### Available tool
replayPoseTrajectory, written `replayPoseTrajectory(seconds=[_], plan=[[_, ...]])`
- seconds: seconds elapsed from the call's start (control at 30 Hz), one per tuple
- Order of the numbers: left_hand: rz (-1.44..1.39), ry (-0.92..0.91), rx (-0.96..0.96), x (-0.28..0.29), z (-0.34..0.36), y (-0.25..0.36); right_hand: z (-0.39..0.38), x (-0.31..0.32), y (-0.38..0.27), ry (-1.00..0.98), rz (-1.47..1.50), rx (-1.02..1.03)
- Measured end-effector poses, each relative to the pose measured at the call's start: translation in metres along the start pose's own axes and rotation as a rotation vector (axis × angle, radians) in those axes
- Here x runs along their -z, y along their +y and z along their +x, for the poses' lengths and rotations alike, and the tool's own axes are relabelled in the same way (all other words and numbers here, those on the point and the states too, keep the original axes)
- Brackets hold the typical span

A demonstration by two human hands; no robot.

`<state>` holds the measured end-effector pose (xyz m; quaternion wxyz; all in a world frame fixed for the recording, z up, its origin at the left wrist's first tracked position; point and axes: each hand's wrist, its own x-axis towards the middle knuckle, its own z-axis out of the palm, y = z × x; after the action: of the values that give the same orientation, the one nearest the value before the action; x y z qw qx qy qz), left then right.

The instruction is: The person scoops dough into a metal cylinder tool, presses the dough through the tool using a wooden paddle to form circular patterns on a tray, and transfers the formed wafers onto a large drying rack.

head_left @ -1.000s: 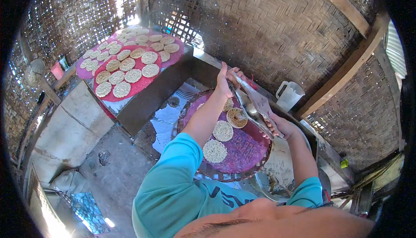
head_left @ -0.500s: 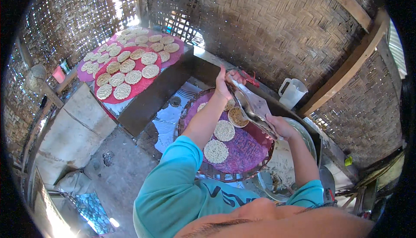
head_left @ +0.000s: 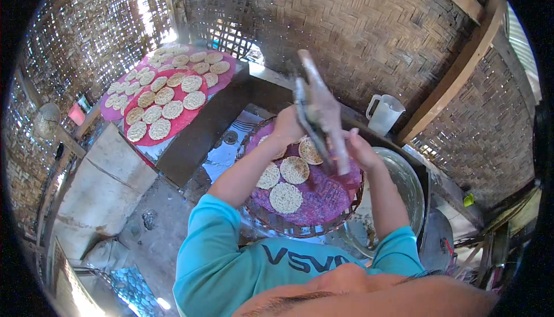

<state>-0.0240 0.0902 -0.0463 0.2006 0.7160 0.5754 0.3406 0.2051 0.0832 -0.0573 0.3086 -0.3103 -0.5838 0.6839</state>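
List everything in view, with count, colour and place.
Wicker tray: one, brown, centre
Tray cloth: one, purple, inside the tray
Lacy discs: at least five, cream to tan, on that cloth
Flat tool: one, greyish, blurred, over the tray
Basin: one, grey, right of the tray
Pitcher: one, translucent white, behind the basin
Red cloth: one, red, upper left
Mauve cloth: one, mauve, behind the red cloth
Other discs: many, cream to tan, upper left
Cup: one, pink, far left
Woven walls: several, brown, left, back, right
Wooden beam: one, brown, upper right
Sleeves: two, turquoise, below
Left hand: one, bare, left of tool
Right hand: one, bare, right of tool
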Motion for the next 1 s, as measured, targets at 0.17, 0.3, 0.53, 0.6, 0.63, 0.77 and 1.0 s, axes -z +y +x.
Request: replayPoseTrajectory(seconds=[0.17,0.3,0.53,0.6,0.63,0.77,1.0], plan=[[-0.755,0.138,-0.091,-0.003,-0.059,-0.107,0.032,0.009,0.041,0.446,-1.123,-0.073],[-1.068,0.238,0.075,0.031,-0.128,-0.117,0.038,0.015,0.056,0.438,-1.244,-0.183],[-1.798,0.292,0.342,0.06,-0.222,-0.171,0.033,-0.001,0.037,0.366,-1.444,-0.065],[-1.794,0.321,0.339,0.067,-0.231,-0.171,0.033,-0.004,0.032,0.368,-1.449,-0.086],[-1.791,0.332,0.332,0.068,-0.232,-0.17,0.034,-0.004,0.031,0.371,-1.451,-0.097],[-1.752,0.329,0.299,0.073,-0.231,-0.158,0.036,-0.008,0.031,0.348,-1.524,-0.13],[-1.699,0.308,0.274,0.072,-0.24,-0.136,-0.006,-0.013,0.014,0.451,-1.307,0.056]])
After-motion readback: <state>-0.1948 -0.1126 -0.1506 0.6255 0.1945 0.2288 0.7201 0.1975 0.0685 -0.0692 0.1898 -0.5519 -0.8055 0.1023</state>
